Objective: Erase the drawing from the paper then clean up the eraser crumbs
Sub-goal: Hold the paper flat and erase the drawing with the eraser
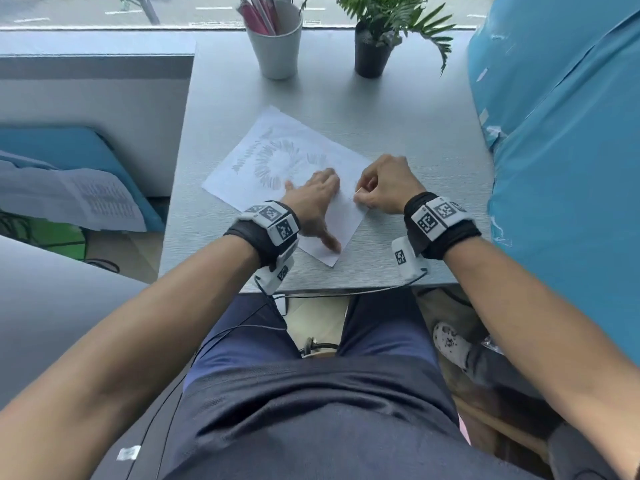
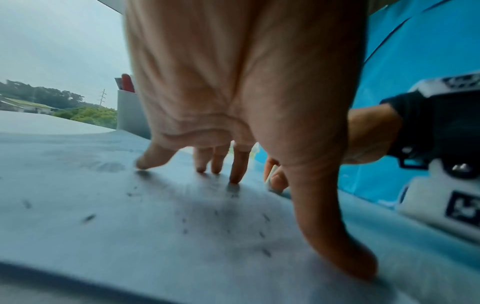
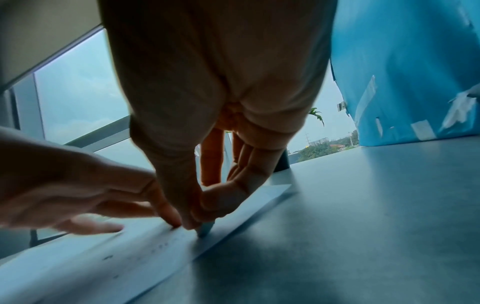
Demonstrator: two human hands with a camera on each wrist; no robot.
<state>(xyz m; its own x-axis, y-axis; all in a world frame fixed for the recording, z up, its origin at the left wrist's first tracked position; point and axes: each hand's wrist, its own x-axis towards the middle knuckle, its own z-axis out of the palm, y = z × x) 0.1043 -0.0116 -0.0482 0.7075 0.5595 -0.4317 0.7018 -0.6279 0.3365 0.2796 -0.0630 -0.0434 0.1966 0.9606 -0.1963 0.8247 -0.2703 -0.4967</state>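
A white paper [image 1: 239, 176] lies at an angle on the grey table [image 1: 415, 116], with a pencil drawing [image 1: 277, 161] of a ring of strokes on it. My left hand [image 1: 313, 199] rests on the paper's near part with fingers spread and straight, fingertips [image 2: 235, 178] pressing it down. My right hand [image 1: 381, 188] is at the paper's right edge, its thumb and fingers pinching a small pale eraser [image 3: 205, 230] whose tip touches the sheet. Dark eraser crumbs [image 2: 89, 217] lie scattered on the paper around my left hand, more crumbs [image 3: 107, 257] near the edge.
A grey cup of pens [image 1: 275, 43] and a potted plant [image 1: 372, 46] stand at the back of the table. A blue covered bulk [image 1: 554, 133] borders the table's right side. The table's front edge [image 1: 346, 289] is just behind my wrists.
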